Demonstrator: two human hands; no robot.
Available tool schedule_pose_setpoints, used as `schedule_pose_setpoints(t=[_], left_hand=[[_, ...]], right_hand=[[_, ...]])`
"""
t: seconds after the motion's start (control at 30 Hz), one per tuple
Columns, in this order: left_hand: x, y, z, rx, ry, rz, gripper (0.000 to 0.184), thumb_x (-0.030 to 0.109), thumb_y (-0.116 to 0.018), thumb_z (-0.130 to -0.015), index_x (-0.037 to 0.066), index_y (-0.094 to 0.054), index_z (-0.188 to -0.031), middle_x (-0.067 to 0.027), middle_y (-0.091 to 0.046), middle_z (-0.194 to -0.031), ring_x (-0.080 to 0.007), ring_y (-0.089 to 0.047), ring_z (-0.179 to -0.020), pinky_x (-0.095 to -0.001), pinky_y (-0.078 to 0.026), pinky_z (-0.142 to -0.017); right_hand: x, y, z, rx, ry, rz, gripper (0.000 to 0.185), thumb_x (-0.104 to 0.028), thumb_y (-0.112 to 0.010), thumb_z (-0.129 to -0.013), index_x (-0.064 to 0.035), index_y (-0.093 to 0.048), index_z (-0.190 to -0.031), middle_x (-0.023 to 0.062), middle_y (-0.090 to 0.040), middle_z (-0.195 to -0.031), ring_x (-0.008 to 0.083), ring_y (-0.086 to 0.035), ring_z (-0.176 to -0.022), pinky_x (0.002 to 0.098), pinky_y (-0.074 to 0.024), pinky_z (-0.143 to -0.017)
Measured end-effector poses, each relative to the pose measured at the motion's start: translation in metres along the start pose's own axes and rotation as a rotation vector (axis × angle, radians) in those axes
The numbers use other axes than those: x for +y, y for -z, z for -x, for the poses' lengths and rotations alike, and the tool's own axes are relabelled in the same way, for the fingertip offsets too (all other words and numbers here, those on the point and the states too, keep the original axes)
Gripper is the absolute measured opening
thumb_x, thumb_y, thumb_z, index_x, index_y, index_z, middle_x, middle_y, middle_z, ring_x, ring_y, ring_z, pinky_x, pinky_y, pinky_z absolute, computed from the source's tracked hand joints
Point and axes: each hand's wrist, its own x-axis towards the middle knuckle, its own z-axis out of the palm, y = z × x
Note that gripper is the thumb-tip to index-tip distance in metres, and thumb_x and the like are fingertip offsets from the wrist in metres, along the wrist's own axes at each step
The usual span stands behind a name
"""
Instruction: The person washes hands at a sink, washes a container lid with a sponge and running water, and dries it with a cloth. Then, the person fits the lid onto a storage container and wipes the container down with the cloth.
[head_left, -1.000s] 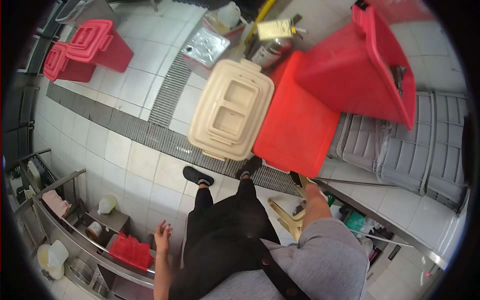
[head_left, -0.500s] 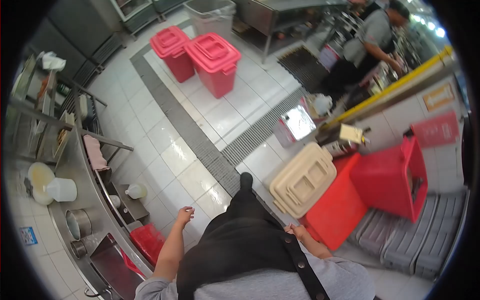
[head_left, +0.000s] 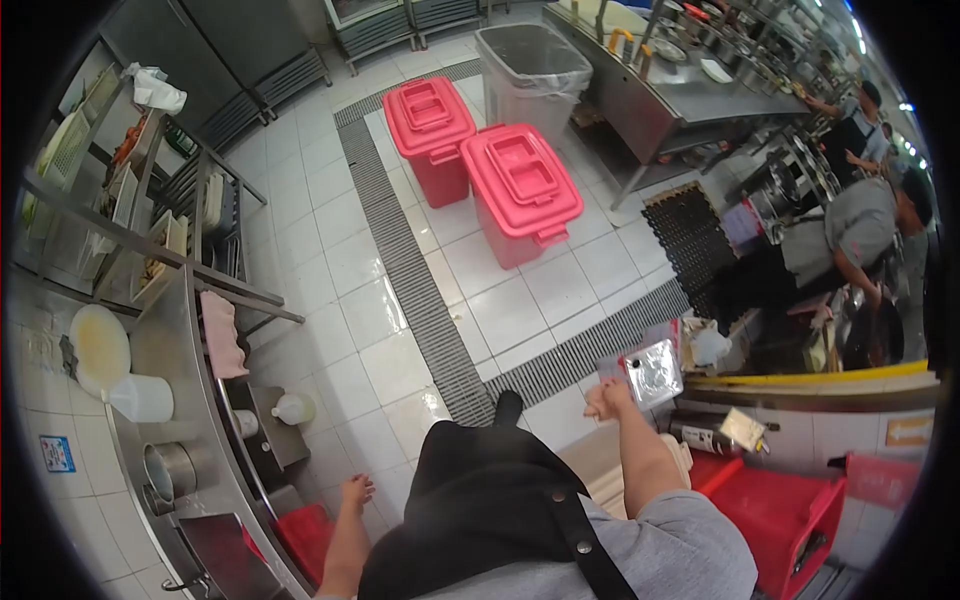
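Observation:
My left hand [head_left: 358,490] hangs low beside the steel counter [head_left: 210,425], its fingers loosely apart and nothing in them. Just below it to the left is a red plastic bin [head_left: 305,538]. My right hand [head_left: 606,398] is out in front of my body, fingers loosely bent, with no object visible in it. It appears in front of the clear-sided box with a shiny steel lid [head_left: 655,372]; whether they touch cannot be told. Under my right forearm shows a beige bin lid [head_left: 605,465].
Two red lidded bins [head_left: 520,185] and a grey bag-lined trash bin [head_left: 535,75] stand ahead on the tiles. A floor drain grate [head_left: 395,250] runs past them. Co-workers [head_left: 845,235] are at the stoves on the right. A tipped red bin [head_left: 780,520] lies at lower right.
I have stepped forward and my view has turned right. My right hand has swung from my waist forward toward the steel-lidded box. The left hand stays low at my side.

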Motion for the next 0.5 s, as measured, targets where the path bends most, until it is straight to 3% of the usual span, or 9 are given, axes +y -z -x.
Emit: schedule_pose_setpoints(t=[0.07,0.13,0.17,0.2,0.27,0.33,0.4,0.47,0.5], left_hand=[[0.009,-0.015,-0.002,-0.031,-0.012,0.051,0.028,0.021,-0.060,-0.090,0.009,-0.057,-0.114,-0.0067,-0.066,-0.089,-0.0194,-0.066,-0.072,-0.0325,-0.048,-0.058],[0.004,-0.024,-0.011,-0.109,0.027,-0.034,0.027,0.020,-0.058,-0.090,0.009,-0.059,-0.115,-0.0075,-0.067,-0.093,-0.0206,-0.067,-0.075,-0.0336,-0.050,-0.061],[0.005,-0.027,-0.020,-0.169,0.050,-0.106,0.028,0.019,-0.058,-0.091,0.009,-0.060,-0.116,-0.0080,-0.067,-0.095,-0.0210,-0.067,-0.077,-0.0345,-0.051,-0.063],[0.015,-0.027,-0.021,-0.235,0.131,-0.186,0.030,0.021,-0.060,-0.091,0.009,-0.061,-0.118,-0.0085,-0.068,-0.097,-0.0216,-0.067,-0.078,-0.0357,-0.052,-0.065],[0.010,-0.025,-0.045,-0.288,0.170,-0.278,0.031,0.025,-0.064,-0.091,0.010,-0.062,-0.118,-0.0089,-0.068,-0.093,-0.0216,-0.066,-0.074,-0.0347,-0.051,-0.064],[0.015,-0.007,-0.080,-0.318,0.188,-0.369,0.031,0.026,-0.065,-0.091,0.010,-0.063,-0.117,-0.0088,-0.068,-0.092,-0.0212,-0.066,-0.073,-0.0343,-0.051,-0.063],[0.032,0.006,-0.104,-0.322,-0.042,-0.499,0.027,0.022,-0.066,-0.090,0.009,-0.064,-0.113,-0.0077,-0.068,-0.086,-0.0189,-0.064,-0.068,-0.0334,-0.050,-0.058],[0.078,0.012,-0.101,-0.263,0.063,-0.459,0.025,0.019,-0.066,-0.089,0.008,-0.064,-0.112,-0.0070,-0.067,-0.084,-0.0177,-0.063,-0.065,-0.0321,-0.049,-0.055],[0.102,0.020,-0.102,-0.193,0.154,-0.389,0.024,0.016,-0.066,-0.089,0.006,-0.064,-0.110,-0.0062,-0.066,-0.081,-0.0164,-0.062,-0.063,-0.0308,-0.048,-0.052]], right_hand=[[-0.064,-0.031,-0.075,-0.010,0.091,0.090,0.025,-0.011,-0.057,-0.092,-0.0020,-0.054,-0.115,0.0163,-0.062,-0.106,0.0253,-0.064,-0.090,0.0408,-0.0563,-0.069],[-0.103,-0.072,-0.155,-0.042,0.323,0.303,0.028,-0.009,-0.056,-0.088,-0.0014,-0.057,-0.115,0.0161,-0.065,-0.108,0.0301,-0.065,-0.096,0.0469,-0.0556,-0.078],[-0.163,-0.085,-0.151,-0.042,0.314,0.294,0.028,-0.009,-0.056,-0.088,-0.0014,-0.057,-0.115,0.0161,-0.065,-0.108,0.0301,-0.065,-0.096,0.0469,-0.0556,-0.078],[-0.225,-0.117,-0.120,0.028,0.084,-0.356,0.023,-0.016,-0.049,-0.091,-0.0011,-0.057,-0.107,0.0142,-0.064,-0.101,0.0328,-0.064,-0.090,0.0482,-0.0538,-0.083],[-0.266,-0.157,-0.157,-0.157,-0.033,-0.647,0.031,-0.028,-0.037,-0.094,-0.0035,-0.055,-0.103,0.0128,-0.062,-0.096,0.0338,-0.060,-0.089,0.0578,-0.0472,-0.090],[-0.308,-0.195,-0.189,-0.196,-0.333,-1.077,0.042,-0.038,-0.026,-0.094,-0.0062,-0.053,-0.103,0.0120,-0.059,-0.094,0.0316,-0.056,-0.089,0.0652,-0.0416,-0.087],[-0.307,-0.227,-0.248,-0.249,-0.157,-1.251,0.046,-0.040,-0.023,-0.094,-0.0068,-0.052,-0.104,0.0119,-0.059,-0.096,0.0331,-0.054,-0.093,0.0672,-0.0388,-0.081],[-0.286,-0.246,-0.328,-0.719,-0.186,-1.735,0.043,-0.037,-0.022,-0.095,-0.0070,-0.052,-0.100,0.0116,-0.058,-0.090,0.0317,-0.053,-0.081,0.0572,-0.0432,-0.074],[-0.307,-0.253,-0.334,-0.373,-0.210,-1.622,0.041,-0.034,-0.020,-0.096,-0.0064,-0.050,-0.098,0.0124,-0.056,-0.087,0.0299,-0.051,-0.074,0.0521,-0.0444,-0.070]])
